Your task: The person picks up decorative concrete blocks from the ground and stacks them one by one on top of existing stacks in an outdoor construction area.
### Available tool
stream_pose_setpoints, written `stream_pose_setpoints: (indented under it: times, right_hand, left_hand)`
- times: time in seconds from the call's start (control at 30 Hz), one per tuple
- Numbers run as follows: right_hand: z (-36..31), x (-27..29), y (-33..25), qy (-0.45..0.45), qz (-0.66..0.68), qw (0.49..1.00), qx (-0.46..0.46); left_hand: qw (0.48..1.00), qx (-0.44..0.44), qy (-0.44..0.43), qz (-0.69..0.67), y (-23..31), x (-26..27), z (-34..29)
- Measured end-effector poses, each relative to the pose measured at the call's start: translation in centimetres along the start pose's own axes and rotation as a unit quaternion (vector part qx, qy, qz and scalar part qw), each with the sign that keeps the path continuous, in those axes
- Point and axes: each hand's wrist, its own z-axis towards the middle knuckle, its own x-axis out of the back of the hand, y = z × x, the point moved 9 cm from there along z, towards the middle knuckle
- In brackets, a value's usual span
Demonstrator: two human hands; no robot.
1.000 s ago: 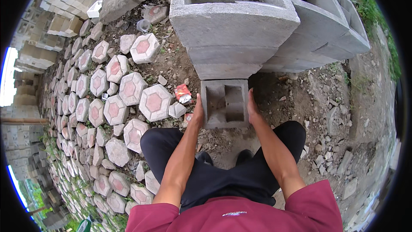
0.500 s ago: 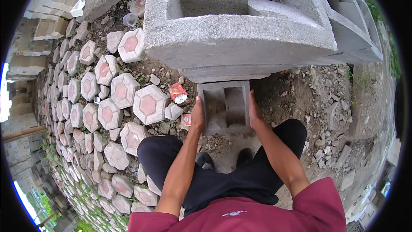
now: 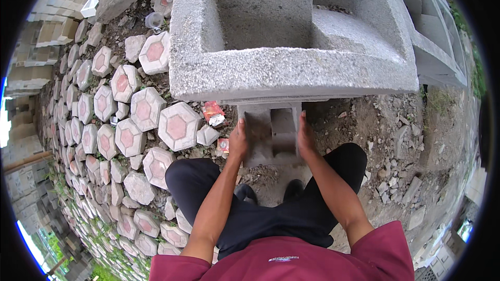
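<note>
A grey hollow concrete block (image 3: 271,161) with two open cavities is held between my hands, low in front of my knees. My left hand (image 3: 238,139) presses flat on its left side, thumb upward. Against the opposite side lies my right hand (image 3: 306,134), its thumb also pointing up. The fingers under the block are mostly hidden. Just beyond, a much larger-looking concrete block (image 3: 291,73) with deep cavities overhangs the held block's far edge and hides part of it.
Hexagonal pavers (image 3: 178,126) with reddish centres cover the ground on the left. Red wrappers (image 3: 213,110) lie near my left hand, and a clear plastic cup (image 3: 154,20) farther off. Broken rubble (image 3: 398,174) litters the dirt at right. More concrete blocks (image 3: 437,54) stand at the far right.
The near large block now sits lower in view and covers more of the held block's far edge. Both hands keep their grip, and the held block looks slightly blurred and tilted differently.
</note>
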Motion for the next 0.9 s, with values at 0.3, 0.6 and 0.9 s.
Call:
stream_pose_setpoints:
  times: [0.3, 0.6, 0.9]
  right_hand:
    - [0.5, 0.9, 2.0, 0.063, -0.045, 0.996, -0.032]
    - [-0.2, 0.5, 0.2, 0.055, -0.041, 0.998, -0.004]
    - [-0.2, 1.2, -0.2, 0.096, -0.132, 0.987, -0.014]
  left_hand:
    - [1.000, 0.016, -0.022, -0.008, 0.5, 0.0, 0.0]
    - [0.999, -0.038, 0.005, 0.000, 0.0, 0.3, 0.5]
    - [0.999, -0.037, -0.004, 0.019, 0.5, -0.2, 0.2]
